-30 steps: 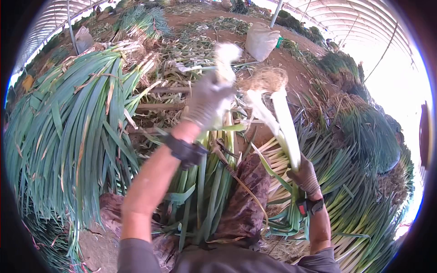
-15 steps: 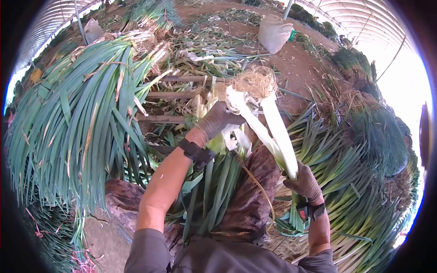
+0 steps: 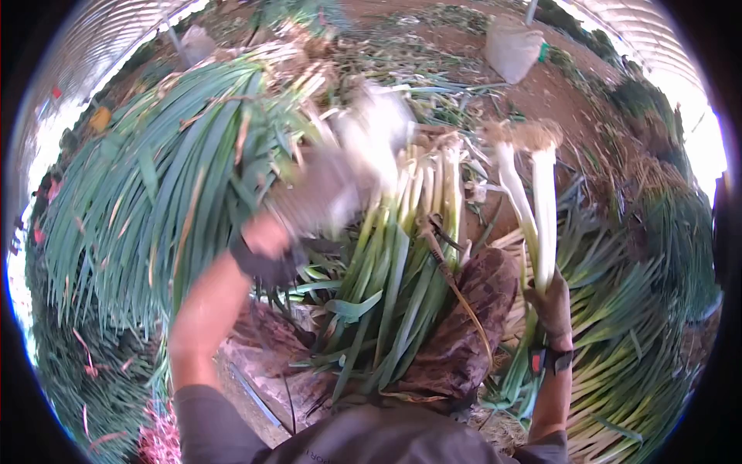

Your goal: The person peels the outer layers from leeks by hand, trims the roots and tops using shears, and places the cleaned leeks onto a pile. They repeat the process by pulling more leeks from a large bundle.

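Note:
My right hand [image 3: 551, 304], gloved, is closed around two leeks [image 3: 544, 209] low on their shafts. Their white stems point up, and the tan roots are at the top. My left hand [image 3: 321, 189], also gloved, is smeared by motion at the left, apart from those leeks. A blurred whitish thing [image 3: 379, 131] shows at its fingertips; whether the fingers grip it cannot be made out. Between my legs lies a bunch of leeks [image 3: 410, 209], pale ends away from me and green leaves toward me.
A large heap of leeks [image 3: 162, 178] is on the left, leaves hanging down. More leeks [image 3: 618, 340] lie on the right. A pale sack [image 3: 513, 50] stands on the soil at the back. Pink-red twine [image 3: 160, 437] lies at lower left. A thin brown cord [image 3: 468, 305] crosses my right leg.
My left hand has swung away to the left from the leeks' white stems, with a pale blur at its fingers. The right hand keeps hold of the leeks, which now stand more upright.

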Demonstrator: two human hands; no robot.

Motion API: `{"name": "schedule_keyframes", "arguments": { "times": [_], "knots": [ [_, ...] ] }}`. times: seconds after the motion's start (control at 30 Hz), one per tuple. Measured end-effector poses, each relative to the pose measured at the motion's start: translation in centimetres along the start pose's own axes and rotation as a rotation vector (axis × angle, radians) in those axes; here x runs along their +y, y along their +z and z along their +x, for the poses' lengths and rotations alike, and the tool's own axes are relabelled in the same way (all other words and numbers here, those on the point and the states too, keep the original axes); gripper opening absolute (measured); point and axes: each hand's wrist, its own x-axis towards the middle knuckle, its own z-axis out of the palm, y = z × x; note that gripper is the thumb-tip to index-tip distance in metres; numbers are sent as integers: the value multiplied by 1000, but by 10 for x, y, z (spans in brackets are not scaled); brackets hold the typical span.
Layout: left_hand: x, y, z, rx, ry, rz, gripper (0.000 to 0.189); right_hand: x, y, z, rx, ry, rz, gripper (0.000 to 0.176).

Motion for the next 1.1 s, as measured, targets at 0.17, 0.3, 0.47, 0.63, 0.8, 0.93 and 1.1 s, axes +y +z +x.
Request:
{"name": "schedule_keyframes", "arguments": {
  "times": [0.17, 0.3, 0.47, 0.63, 0.8, 0.93, 1.1],
  "knots": [
    [111, 89, -39, -1569, 366, -268, 38, 17, -3, 14, 11, 42, 123, 51],
    [0, 27, 94, -1117, 127, 7, 38, 12, -7, 15, -31, 118, 148, 62],
    [-79, -99, 284, 182, -508, 572, 45, 22, 3, 20, -8, 84, 126, 62],
    [-18, 43, 240, 39, -317, -189, 83, 26, 12, 19, -50, 141, 2, 63],
    [41, 185, 166, -220, -632, -1071, 78, 11, 23, 11, -94, 44, -83, 63],
    [70, 170, 132, -84, -839, -1378, 32, 21, 40, 1, -135, 57, -140, 63],
    [28, 155, 112, 245, -819, -1132, 27, 27, 55, -7, -185, -27, -173, 58]
  ]
}}
